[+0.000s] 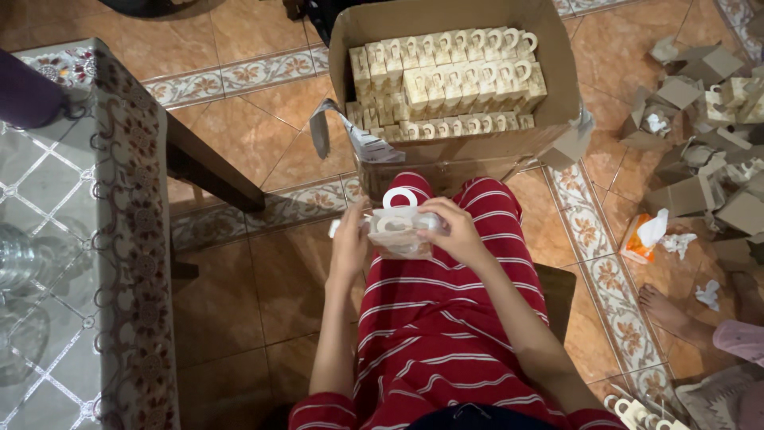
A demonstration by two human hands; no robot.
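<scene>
A small cream-coloured paper box (400, 227) with a round hanger tab rests over my knees, which are in red trousers with white stripes. My left hand (351, 236) grips its left side and my right hand (455, 229) grips its right side, fingers curled over the top. Just beyond my knees stands a large open cardboard carton (557, 72) on the tiled floor. It is packed with rows of the same cream boxes (446, 76), their loop tabs pointing up.
A table (119, 239) with a patterned cloth and a glass top fills the left. Loose folded cardboard pieces (700, 135) lie scattered at the right, beside an orange tissue pack (641, 239). Another person's bare foot (664, 306) rests at the right edge.
</scene>
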